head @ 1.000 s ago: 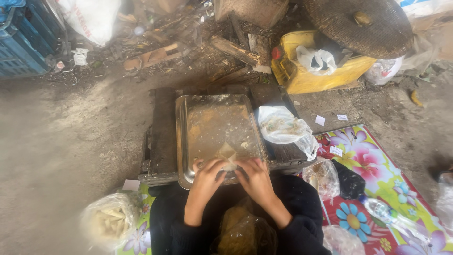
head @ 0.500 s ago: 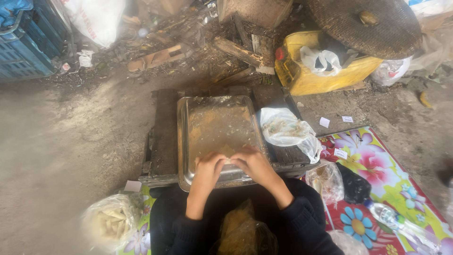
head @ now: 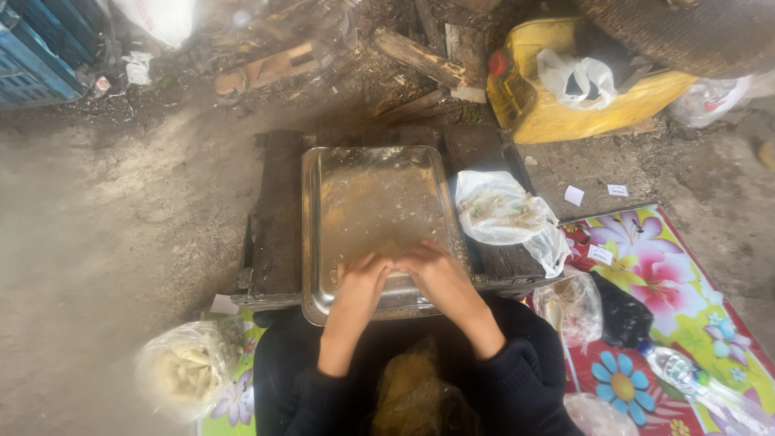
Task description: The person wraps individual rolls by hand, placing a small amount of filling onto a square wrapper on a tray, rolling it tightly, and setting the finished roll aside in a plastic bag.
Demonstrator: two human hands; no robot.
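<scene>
A rectangular metal tray (head: 316,211) lies on a low dark wooden stand (head: 276,218) in front of me, its floor dusted with a pale, floury film. My left hand (head: 363,278) and my right hand (head: 432,273) rest side by side at the tray's near edge, fingertips together and pressing on something small and pale that they mostly hide. A yellowish plastic bag (head: 412,387) sits in my lap between my dark sleeves.
A clear bag of pale food (head: 504,214) lies right of the tray. Another bag of pale pieces (head: 182,371) sits at my left. A flowered mat (head: 662,323) with bags and a plastic bottle (head: 694,386) spreads right. Yellow container (head: 565,89), firewood (head: 420,58) and blue crate (head: 40,48) stand behind.
The view has tilted slightly, and my two hands have drawn closer together at the tray's near edge; the pale piece seen between them earlier is now covered.
</scene>
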